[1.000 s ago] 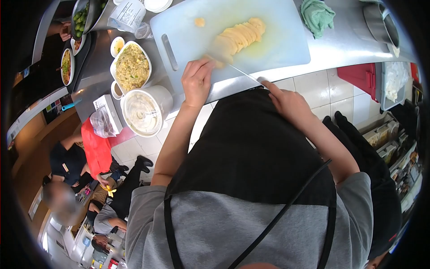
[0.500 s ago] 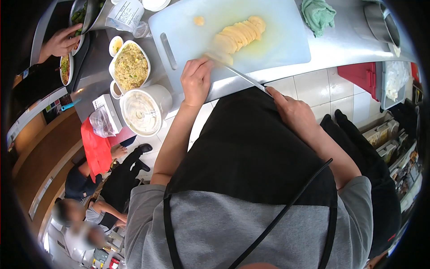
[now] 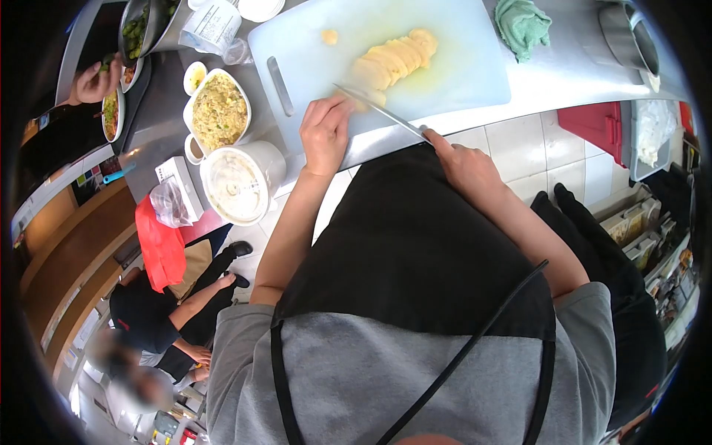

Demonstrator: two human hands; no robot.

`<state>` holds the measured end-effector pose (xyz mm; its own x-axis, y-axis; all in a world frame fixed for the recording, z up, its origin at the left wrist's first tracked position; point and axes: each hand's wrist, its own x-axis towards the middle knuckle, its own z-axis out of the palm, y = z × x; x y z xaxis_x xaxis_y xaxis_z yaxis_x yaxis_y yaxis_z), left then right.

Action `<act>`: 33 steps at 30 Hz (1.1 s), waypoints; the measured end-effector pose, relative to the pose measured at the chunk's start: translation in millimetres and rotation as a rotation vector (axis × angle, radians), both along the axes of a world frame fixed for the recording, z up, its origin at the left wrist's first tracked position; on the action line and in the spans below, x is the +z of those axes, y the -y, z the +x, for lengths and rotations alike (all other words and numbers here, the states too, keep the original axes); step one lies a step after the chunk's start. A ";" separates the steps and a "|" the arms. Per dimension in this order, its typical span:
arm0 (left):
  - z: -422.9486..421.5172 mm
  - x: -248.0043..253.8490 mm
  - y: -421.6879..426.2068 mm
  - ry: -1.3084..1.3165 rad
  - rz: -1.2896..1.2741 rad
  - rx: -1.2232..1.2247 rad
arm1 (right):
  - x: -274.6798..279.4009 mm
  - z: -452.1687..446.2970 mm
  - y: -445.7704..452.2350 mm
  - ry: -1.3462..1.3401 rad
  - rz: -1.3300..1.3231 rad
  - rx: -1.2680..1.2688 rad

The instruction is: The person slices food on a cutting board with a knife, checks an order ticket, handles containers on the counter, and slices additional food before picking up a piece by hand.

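My right hand (image 3: 469,167) is closed round the handle of a kitchen knife (image 3: 389,115). Its blade slants up and left over the near edge of a white cutting board (image 3: 467,44), and the tip lies close to my left fingers. A row of pale yellow food slices (image 3: 397,59) leans together on the board, the kind unclear, with yellowish juice around it. My left hand (image 3: 325,133) has its fingers curled and bunched at the near end of that row. What lies under those fingertips is hidden. One small slice (image 3: 329,36) sits apart at the upper left.
Left of the board stand a bowl of fried rice (image 3: 217,111), a lidded white tub (image 3: 236,184) and small sauce cups. A green cloth (image 3: 521,28) and a metal pot (image 3: 629,37) lie to the right. A co-worker's hand (image 3: 98,81) holds something green at far left.
My right hand has shifted left and up with the knife, the blade tip now further left. My left hand is almost still. At left, the co-worker's hand has moved and people behind have shifted.
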<state>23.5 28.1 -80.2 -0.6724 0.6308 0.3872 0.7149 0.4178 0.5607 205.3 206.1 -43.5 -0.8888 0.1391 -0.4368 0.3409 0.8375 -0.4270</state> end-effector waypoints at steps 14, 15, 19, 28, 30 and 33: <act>-40.4 30.8 -34.5 0.109 -0.480 -0.105 | 1.7 -1.8 -6.3 0.018 -0.017 0.013; -43.5 27.5 -36.9 0.070 -0.494 -0.129 | 3.5 -2.8 -6.4 0.013 -0.017 0.015; -51.2 16.2 -48.0 -0.060 -0.465 -0.137 | 6.7 -2.3 -9.0 0.019 -0.035 0.006; -48.3 32.0 -46.5 -0.018 -0.417 -0.066 | 6.3 1.8 -9.9 -0.005 -0.059 -0.002; -40.2 29.7 -49.6 0.116 -0.473 0.007 | 5.8 1.9 -9.3 -0.002 -0.058 -0.001; -32.3 17.0 -57.0 0.309 -0.483 0.068 | 3.6 3.2 -9.4 -0.021 -0.056 -0.005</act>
